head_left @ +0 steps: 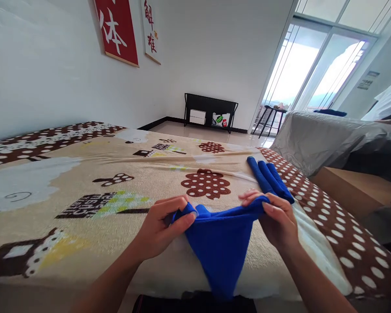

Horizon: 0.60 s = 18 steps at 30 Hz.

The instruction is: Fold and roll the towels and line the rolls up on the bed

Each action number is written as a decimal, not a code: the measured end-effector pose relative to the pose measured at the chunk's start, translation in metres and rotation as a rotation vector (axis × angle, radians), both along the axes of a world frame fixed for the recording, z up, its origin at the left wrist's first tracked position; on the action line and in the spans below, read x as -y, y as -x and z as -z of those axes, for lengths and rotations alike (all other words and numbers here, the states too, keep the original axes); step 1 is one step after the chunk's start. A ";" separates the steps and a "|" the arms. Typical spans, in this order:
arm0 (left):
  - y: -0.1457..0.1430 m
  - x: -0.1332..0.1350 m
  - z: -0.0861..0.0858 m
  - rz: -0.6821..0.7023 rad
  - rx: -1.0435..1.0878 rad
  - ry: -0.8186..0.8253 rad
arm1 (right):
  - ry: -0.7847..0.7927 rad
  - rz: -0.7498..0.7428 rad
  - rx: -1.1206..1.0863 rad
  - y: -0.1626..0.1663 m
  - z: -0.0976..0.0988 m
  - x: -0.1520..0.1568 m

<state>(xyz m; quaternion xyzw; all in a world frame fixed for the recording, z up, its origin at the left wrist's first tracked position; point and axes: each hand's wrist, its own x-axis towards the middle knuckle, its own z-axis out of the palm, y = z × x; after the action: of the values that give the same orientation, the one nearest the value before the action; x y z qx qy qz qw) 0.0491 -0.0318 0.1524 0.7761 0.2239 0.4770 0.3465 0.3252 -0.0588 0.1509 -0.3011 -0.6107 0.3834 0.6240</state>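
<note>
While left hand [159,228] and right hand [281,222] pinch its top edge, the blue cloth [220,241] hangs between; it tapers toward lower centre.

The triangular blue cloth [220,243] partly hides the bare right hand [280,219]; the top edge crops 2 red-and-white hanging scrolls [122,32].

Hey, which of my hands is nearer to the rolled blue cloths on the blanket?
Right. Your right hand is just on your side of the rolled blue cloths; your left hand is farther away, to their left.
</note>
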 end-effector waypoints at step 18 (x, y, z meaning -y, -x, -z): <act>0.110 -0.066 0.008 -0.700 -0.403 -0.063 | 0.030 0.354 1.217 -0.122 -0.001 -0.024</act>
<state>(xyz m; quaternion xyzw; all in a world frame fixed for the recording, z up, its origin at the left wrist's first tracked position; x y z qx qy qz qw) -0.0613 0.0344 0.1446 0.7411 0.5234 0.4111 0.0885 0.4467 -0.0351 0.1516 -0.5706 -0.7915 0.0432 0.2149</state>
